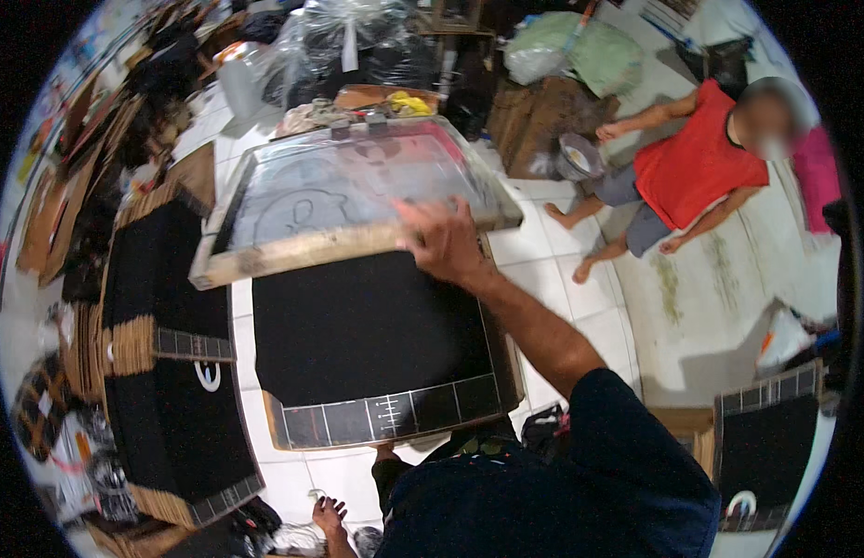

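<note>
My right hand (446, 244) reaches forward, its fingers slightly blurred, and grips the near wooden rim of a screen-printing frame (297, 253). The frame is raised and tilted, and its pale mesh shows a curved dark outline and a reddish patch. Beneath its near side lies a black panel (376, 325) on a board, with a strip of white lines and squares along the closest edge. Low and to the left, my left hand (329, 513) hangs away from the board, fingers apart and a little curled, with nothing clearly in it.
Stacked black printed panels (167, 344) stand along the left. At right, a person in a red shirt (687, 158) sits near a metal bowl (579, 156). Plastic-wrapped bundles (357, 46) are at the back. Another printed panel (766, 446) lies at the lower right.
</note>
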{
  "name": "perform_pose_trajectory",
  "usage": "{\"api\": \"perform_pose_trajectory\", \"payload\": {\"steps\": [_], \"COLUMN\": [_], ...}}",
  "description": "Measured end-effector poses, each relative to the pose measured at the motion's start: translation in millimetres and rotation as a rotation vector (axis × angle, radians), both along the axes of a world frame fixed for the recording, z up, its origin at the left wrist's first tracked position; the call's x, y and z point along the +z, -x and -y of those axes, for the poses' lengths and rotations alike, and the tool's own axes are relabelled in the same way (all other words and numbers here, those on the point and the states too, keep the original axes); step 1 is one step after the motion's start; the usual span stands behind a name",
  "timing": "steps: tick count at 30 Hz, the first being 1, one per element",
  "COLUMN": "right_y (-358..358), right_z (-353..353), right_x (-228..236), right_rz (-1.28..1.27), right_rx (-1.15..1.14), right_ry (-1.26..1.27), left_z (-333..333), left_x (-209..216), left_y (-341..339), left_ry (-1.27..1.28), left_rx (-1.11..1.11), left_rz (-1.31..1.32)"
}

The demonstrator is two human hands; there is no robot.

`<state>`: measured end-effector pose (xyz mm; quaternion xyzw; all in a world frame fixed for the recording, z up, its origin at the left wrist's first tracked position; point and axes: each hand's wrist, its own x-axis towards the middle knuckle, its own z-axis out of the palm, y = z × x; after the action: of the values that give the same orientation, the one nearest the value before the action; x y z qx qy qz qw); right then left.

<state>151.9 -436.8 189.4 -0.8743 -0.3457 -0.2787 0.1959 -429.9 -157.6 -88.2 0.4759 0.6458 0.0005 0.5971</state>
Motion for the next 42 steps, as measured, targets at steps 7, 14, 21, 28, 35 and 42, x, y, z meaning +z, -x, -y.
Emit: {"api": "perform_pose_trajectory", "payload": {"steps": [7,14,21,28,35,42], "right_y": [-75,-137,-162,-173,-185,-185], "right_z": [-13,-30,-45,-102,-124,-123], "right_x": [122,185,210,229,260,269], "right_rz": [-0.112,0.291,0.449,0.273,0.106,-0.004], "right_rx": [-0.051,-0.145,-0.329,-0.529,-0.593,-0.582], "right_ry": [0.089,0.197,0.345,0.243,0.300,0.296], "left_z": [-143,-177,-180,-290,-414,-430], "left_x": [19,6,-15,-42,-53,-42], "left_y": [-73,-97,-87,-138,-232,-282], "left_ry": [-0.066,-0.019,0.089,0.174,0.125,0.169], "left_rx": [-0.228,-0.316,-0.434,-0.636,-0.633,-0.737], "left_rz": [0.075,0.006,-0.079,-0.167,-0.019,-0.167]}}
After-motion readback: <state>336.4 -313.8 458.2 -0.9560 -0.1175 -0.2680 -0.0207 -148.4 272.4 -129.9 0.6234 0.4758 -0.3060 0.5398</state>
